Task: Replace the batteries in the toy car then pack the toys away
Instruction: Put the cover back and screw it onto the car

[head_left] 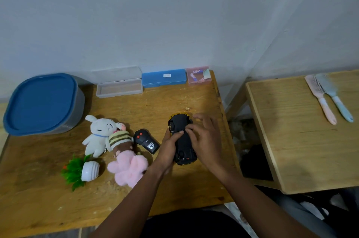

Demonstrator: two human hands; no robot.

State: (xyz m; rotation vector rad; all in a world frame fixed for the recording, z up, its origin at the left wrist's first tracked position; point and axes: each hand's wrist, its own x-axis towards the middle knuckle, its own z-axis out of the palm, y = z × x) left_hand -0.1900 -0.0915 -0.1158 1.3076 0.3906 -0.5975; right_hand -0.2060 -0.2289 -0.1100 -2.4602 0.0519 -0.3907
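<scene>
The toy car (179, 127) lies upside down on the wooden table (136, 105), black underside up, yellow body showing at its edges. My left hand (168, 149) grips its left side, thumb on the underside. My right hand (206, 140) holds the right side, with its fingertips pressed on the middle of the underside. A black remote control (147, 141) with red buttons lies just left of the car. Further left lie a white plush rabbit (98, 133), a striped plush doll (119, 140) and a pink fluffy toy (128, 167). No batteries are visible.
A grey tub with a blue lid (41, 103) stands at the back left. An open clear box (118, 87), a blue case (163, 78) and a pink box (198, 77) line the wall. A tipped plastic plant (79, 169) lies front left. Two combs (328, 99) rest on the side table (291, 131).
</scene>
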